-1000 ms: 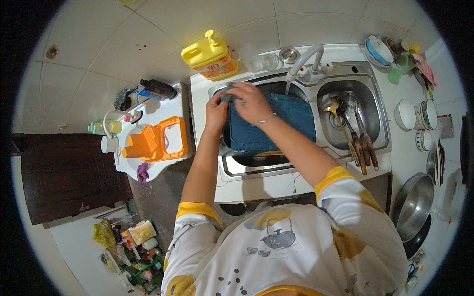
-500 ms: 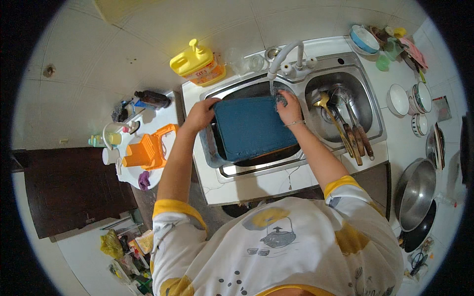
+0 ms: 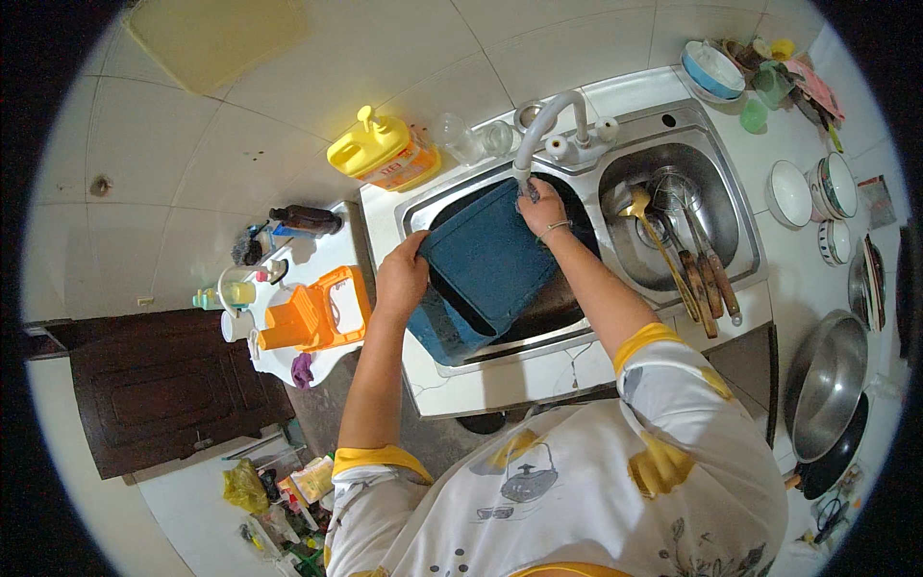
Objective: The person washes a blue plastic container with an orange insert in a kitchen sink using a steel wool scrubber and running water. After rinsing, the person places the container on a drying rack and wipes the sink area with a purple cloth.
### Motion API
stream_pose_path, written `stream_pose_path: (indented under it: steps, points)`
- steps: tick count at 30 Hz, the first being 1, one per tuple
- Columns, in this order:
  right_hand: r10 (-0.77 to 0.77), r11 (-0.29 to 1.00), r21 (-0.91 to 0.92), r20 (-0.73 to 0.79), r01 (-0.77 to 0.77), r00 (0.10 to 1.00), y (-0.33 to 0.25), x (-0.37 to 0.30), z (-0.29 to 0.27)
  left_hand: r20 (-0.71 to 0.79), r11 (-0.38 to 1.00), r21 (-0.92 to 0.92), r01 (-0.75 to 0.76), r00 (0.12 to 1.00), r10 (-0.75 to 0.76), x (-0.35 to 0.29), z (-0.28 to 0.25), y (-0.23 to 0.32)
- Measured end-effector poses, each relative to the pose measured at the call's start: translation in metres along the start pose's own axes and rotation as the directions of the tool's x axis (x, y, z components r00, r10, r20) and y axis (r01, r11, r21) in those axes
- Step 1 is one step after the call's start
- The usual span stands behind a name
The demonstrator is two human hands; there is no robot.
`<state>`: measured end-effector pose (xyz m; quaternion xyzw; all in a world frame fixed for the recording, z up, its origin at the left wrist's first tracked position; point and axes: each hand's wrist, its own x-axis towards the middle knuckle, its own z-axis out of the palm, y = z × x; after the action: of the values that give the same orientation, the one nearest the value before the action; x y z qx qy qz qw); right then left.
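A dark blue rectangular panel with rounded corners [image 3: 495, 255] is tilted over the left sink basin [image 3: 567, 317]; I cannot tell whether it is a lid or a tray. My left hand [image 3: 402, 277] grips its left edge, thumb on top. Under the faucet spout [image 3: 524, 171], my right hand [image 3: 544, 208] is closed at the panel's upper right corner. A grey, mesh-like scouring pad [image 3: 531, 190] shows in part at those fingers. Another blue piece [image 3: 437, 332] pokes out below the panel's lower left side; its shape is mostly hidden.
Several long-handled utensils [image 3: 687, 250] lie in the right basin. A yellow jug [image 3: 385, 149] and clear glasses [image 3: 460, 139] stand behind the sink. Bowls [image 3: 790, 192] and a large metal basin [image 3: 825, 385] are at the right. An orange plastic holder [image 3: 308, 313] sits at the left.
The panel has turned and tilted, its upper right corner now closer to the spout. My right hand has moved up and left with it. The whole view has shifted slightly.
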<state>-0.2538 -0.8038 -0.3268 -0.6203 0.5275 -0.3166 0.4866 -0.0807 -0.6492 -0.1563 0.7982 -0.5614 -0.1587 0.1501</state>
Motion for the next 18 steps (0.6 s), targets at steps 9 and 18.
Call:
stream_pose_path:
  steps: [9, 18]
  points:
    - [-0.175, 0.981, -0.095, -0.055, 0.169, 0.983, 0.025, 0.023, 0.013, 0.072, 0.776, -0.610, 0.162, 0.986, -0.150, -0.004, 0.028, -0.031]
    - [-0.391, 0.919, -0.041, 0.018, 0.391, 0.920, -0.033, -0.016, 0.020, 0.019, 0.833, -0.542, 0.114, 0.992, -0.123, -0.020, 0.003, -0.017]
